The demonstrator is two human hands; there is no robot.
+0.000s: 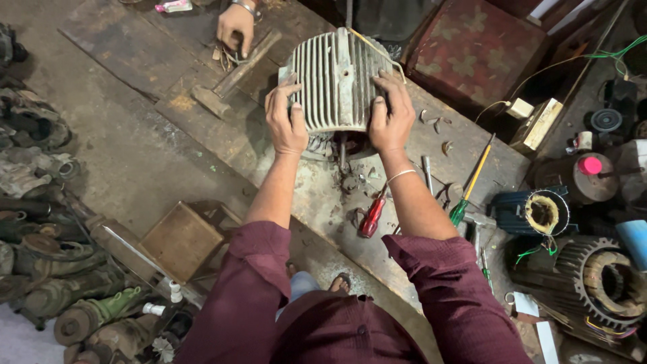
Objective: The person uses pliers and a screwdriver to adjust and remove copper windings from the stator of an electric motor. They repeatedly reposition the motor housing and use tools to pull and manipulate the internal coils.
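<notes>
Both hands, left [285, 121] and right [391, 116], clamp a finned motor housing [335, 81] from either side, steadying it upright on the workbench [202, 135]; a red-handled screwdriver [371, 216] lies below the right wrist.

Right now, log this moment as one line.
left hand: gripping finned motor housing | right hand: gripping housing | red-handled screwdriver: lying on workbench

small pink-and-white packet [173, 6] at far left edge of bench, cream box [537, 125] far right, white paper slips [532, 317] near right
</notes>
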